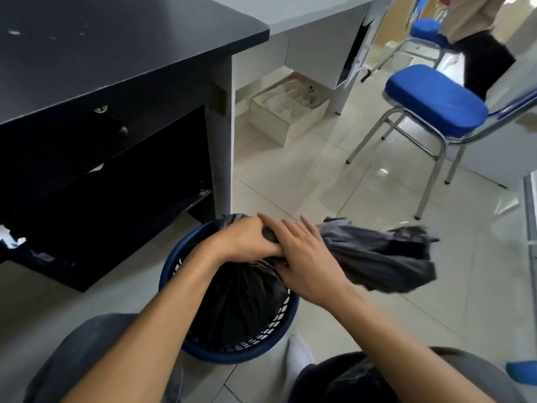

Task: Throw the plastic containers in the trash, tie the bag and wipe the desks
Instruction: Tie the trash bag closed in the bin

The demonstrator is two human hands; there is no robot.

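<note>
Upper left of the frame: black desk (pixel 116 53), pale specks on its top, seemingly not yet wiped. Lower centre: blue trash basket (pixel 170 269) on the tiled floor, just beside the desk's corner, lined with the black bag (pixel 241 298). Over the basket: left hand (pixel 247 239), fingers curled tight round the bag's gathered neck. Touching it: right hand (pixel 308 263), fingers nearly straight, laid flat over the twist, thumb hidden. Centre right: loose tail of the bag (pixel 377 257), stretched out rightward past the basket's rim. Upper right: blue chair (pixel 436 100). Step in hand, by judgement: tying. Hold the left grip low and firm on the twist; wrap the tail round it, pull through, cinch snug without tearing the thin plastic.
</note>
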